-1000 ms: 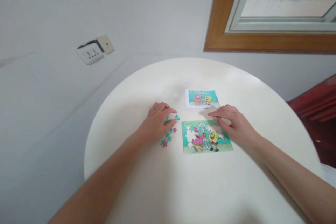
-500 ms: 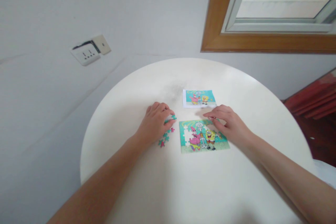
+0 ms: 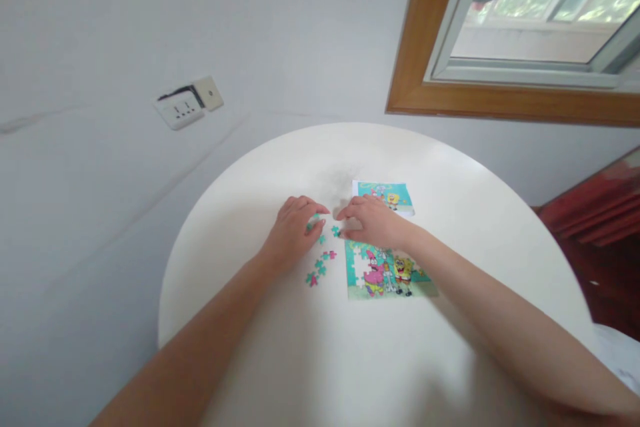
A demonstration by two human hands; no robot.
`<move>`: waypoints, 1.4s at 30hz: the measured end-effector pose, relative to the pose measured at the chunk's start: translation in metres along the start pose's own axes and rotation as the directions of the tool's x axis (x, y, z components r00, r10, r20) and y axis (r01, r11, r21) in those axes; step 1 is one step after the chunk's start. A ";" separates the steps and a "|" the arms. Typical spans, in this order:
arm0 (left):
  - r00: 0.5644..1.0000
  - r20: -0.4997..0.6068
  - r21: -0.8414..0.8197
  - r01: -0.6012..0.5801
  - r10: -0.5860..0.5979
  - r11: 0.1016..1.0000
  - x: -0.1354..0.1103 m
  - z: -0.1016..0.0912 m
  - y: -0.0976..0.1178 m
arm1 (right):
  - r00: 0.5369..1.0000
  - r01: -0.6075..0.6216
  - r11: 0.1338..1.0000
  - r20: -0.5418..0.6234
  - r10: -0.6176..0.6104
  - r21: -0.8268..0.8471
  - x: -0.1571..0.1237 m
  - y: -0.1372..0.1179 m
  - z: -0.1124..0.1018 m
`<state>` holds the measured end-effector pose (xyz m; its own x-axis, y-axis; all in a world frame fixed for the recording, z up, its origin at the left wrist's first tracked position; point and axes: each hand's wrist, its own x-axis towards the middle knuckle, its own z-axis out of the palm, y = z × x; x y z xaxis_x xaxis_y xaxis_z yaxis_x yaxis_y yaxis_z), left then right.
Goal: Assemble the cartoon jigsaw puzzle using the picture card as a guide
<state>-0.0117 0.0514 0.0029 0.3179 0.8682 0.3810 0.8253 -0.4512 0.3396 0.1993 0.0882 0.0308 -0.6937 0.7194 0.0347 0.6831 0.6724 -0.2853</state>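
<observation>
My left hand (image 3: 296, 225) rests over several loose jigsaw pieces (image 3: 321, 265), its thumb and index finger apart. Green bits show beneath those fingers. Opposite it, my right hand (image 3: 371, 220) has its thumb and fingers parted, the thumb tip at the edge of a teal jigsaw piece (image 3: 335, 231). Below my right hand lies the partly filled jigsaw puzzle (image 3: 373, 292), a cartoon scene with white gaps at its left side. My right hand and forearm cover its upper part.
Behind my right hand lies a printed reference picture (image 3: 403, 193), partly covered. Everything sits on a round white table (image 3: 280, 360). A wall with a socket (image 3: 180, 110) and a wood-framed window (image 3: 425, 33) stand beyond; red fabric (image 3: 600, 220) hangs at the right.
My right hand has moved left from the puzzle's upper right to the loose pieces beside my left hand. The left hand has shifted slightly, uncovering more pieces. The camera view has tilted a little.
</observation>
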 end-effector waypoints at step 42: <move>1.000 0.027 -0.298 0.006 0.002 0.954 -0.002 0.000 0.028 | 0.990 0.027 0.939 -0.136 0.021 0.343 -0.066 0.032 -0.035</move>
<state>0.0108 0.0364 0.0121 0.3318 0.8727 0.3582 0.6504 -0.4866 0.5832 0.2755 0.0682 0.0528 -0.6415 0.7505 0.1590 0.5440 0.5912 -0.5955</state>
